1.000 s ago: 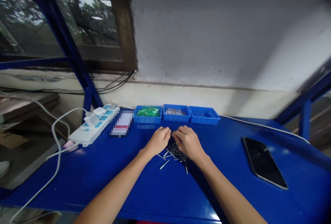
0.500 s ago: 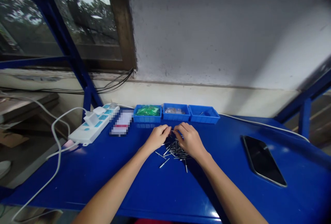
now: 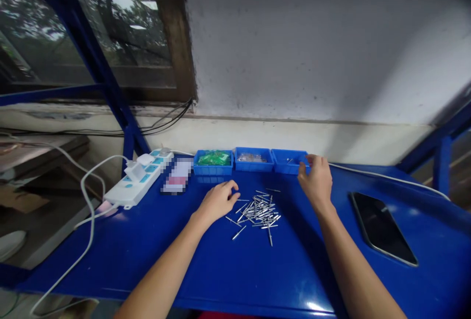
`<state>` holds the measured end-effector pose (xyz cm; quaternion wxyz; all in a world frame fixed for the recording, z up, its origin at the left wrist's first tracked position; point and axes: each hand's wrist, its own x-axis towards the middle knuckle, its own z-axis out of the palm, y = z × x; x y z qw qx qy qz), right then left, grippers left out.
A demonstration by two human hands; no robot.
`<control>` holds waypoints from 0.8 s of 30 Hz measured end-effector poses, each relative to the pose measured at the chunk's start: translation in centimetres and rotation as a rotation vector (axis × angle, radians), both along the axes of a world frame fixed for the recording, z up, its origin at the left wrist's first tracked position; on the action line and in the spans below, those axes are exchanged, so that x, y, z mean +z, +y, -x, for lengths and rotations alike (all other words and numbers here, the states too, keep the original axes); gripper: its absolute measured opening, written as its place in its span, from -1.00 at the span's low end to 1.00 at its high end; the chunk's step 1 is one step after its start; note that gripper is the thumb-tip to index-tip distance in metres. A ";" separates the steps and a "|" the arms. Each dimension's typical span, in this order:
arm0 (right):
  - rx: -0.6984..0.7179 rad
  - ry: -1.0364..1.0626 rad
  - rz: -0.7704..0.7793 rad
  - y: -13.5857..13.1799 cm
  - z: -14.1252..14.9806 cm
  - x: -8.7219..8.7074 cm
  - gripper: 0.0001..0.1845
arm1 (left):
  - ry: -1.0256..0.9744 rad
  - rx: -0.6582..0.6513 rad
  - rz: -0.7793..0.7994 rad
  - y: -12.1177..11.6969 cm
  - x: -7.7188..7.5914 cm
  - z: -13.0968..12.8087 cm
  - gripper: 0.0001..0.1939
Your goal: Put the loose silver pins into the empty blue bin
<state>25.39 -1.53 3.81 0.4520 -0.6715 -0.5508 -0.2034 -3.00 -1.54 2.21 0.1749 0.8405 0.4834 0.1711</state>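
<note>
Several small metal rivets (image 3: 258,211) lie in a loose heap on the blue table (image 3: 257,270). My left hand (image 3: 217,201) rests just left of the heap, fingers curled, and I cannot make out anything in them. My right hand (image 3: 316,179) is at the right end of the rightmost blue tray (image 3: 289,161), its fingertips at the tray's rim with the fingers bent. Two more blue trays stand beside it: the middle tray (image 3: 253,158) holds clear bags, the left tray (image 3: 213,159) holds green packets.
A white power strip (image 3: 138,179) with a plugged charger and white cable lies at the left. A blurred card (image 3: 177,176) sits beside it. A black phone (image 3: 382,228) lies face up at the right. A white cable runs along the table's back edge.
My right hand left the rivet heap and moved up and right to the rightmost tray. My left hand stayed by the heap, which is now uncovered.
</note>
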 end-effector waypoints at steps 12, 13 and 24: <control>0.511 -0.122 0.309 -2.2 8.2 -2.1 -0.79 | -0.134 -0.024 -0.136 0.8 -1.6 -0.8 -0.81; 0.575 -0.157 0.323 -2.3 8.6 -2.1 -0.76 | -0.172 -0.020 -0.134 0.8 -1.4 -0.8 -0.78; 0.729 -0.235 0.222 -2.9 8.4 -1.0 -0.82 | -0.267 -0.058 0.019 -0.3 0.6 -0.7 -0.73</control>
